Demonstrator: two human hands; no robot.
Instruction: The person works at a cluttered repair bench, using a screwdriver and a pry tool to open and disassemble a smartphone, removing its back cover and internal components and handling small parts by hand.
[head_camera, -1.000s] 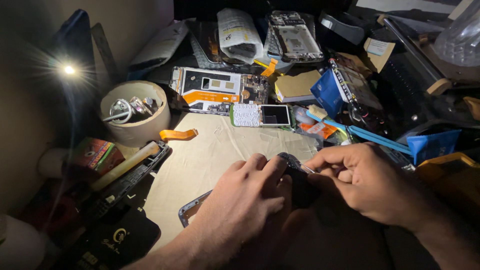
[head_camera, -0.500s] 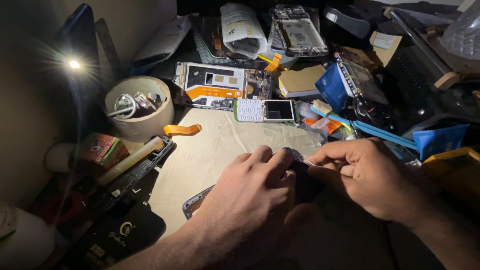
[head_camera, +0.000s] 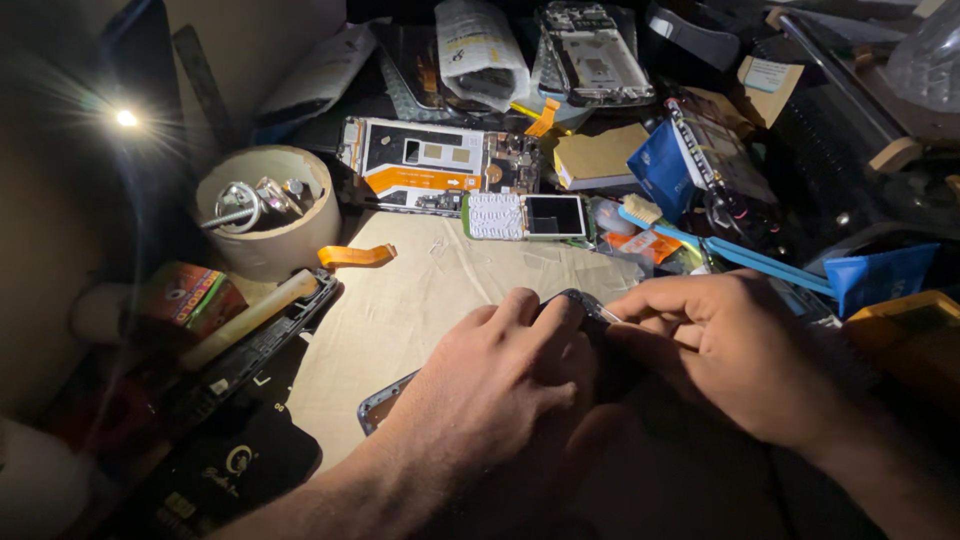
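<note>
Little has changed over the last second: both hands have stayed clamped on the same dark flat phone body with a thin metal rim (head_camera: 400, 400), and only the view has drifted a little, so the work at its top edge looks to be continuing at the same spot rather than finished.

The phone body lies on the tan cloth mat (head_camera: 420, 300), mostly hidden; a lower corner peeps out below the left hand's wrist and the rounded top edge (head_camera: 575, 300) shows just past its fingertips. The left hand (head_camera: 490, 380) lies flat over it, fingers curled down and pressing. The right hand (head_camera: 720, 350) pinches at that top edge, thumb and forefinger closed together; whether a small tool sits between them cannot be told.

Beyond the fingertips lie a small white keypad phone (head_camera: 525, 215) and an opened white-and-orange circuit assembly (head_camera: 430, 165). Out past the left knuckles stands a round beige tub of metal bits (head_camera: 265, 215), with an orange ribbon strip (head_camera: 355, 255) beside it. Past the right hand lies a blue plastic pry tool (head_camera: 760, 262).
</note>
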